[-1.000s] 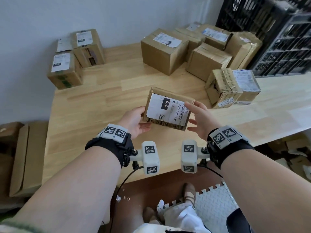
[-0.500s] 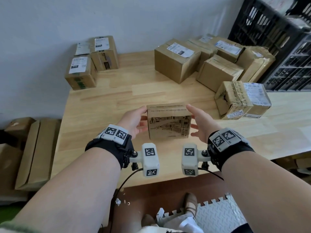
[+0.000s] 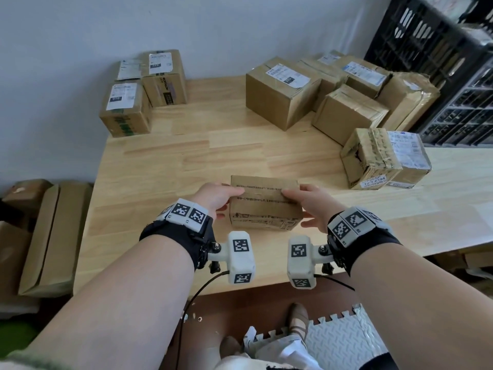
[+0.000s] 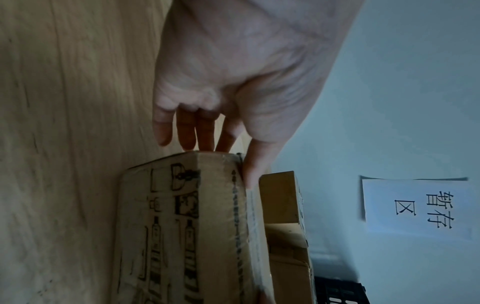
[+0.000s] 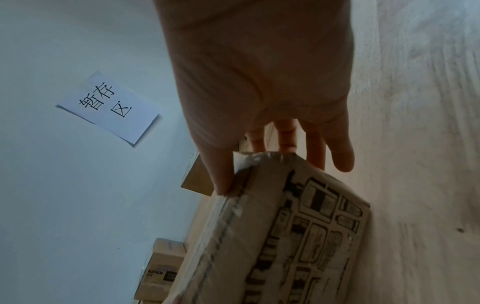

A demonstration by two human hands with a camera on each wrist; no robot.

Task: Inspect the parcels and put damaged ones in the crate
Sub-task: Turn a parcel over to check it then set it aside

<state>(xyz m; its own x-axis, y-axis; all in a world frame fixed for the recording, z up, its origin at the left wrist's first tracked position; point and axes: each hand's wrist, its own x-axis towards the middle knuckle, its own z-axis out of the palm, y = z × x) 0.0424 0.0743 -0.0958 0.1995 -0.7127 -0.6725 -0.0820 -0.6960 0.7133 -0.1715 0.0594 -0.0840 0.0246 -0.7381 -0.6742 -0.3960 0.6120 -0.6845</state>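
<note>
A small brown cardboard parcel [image 3: 264,201] hangs low over the front middle of the wooden table [image 3: 160,182], held between both hands. Its taped seam faces up and a side printed with black drawings faces me. My left hand [image 3: 226,201] grips its left end, thumb on top and fingers against the end. My right hand [image 3: 300,208] grips the right end the same way. The left wrist view shows the parcel [image 4: 194,226] with the thumb of my left hand [image 4: 233,82] on the taped face. In the right wrist view, my right hand [image 5: 259,82] clasps the parcel [image 5: 285,226]. The black crate [image 3: 426,36] stands at the back right.
Several parcels [image 3: 282,89] crowd the table's back right, and a heavily taped one [image 3: 373,158] lies nearest my right hand. Three more parcels [image 3: 125,108] sit at the back left by the wall. Flattened cardboard [image 3: 53,236] lies on the floor to the left.
Both hands have turned the parcel over: the white label faced me a second ago, then the printed side, and now the taped seam is on top. My thumbs moved onto the top face.
</note>
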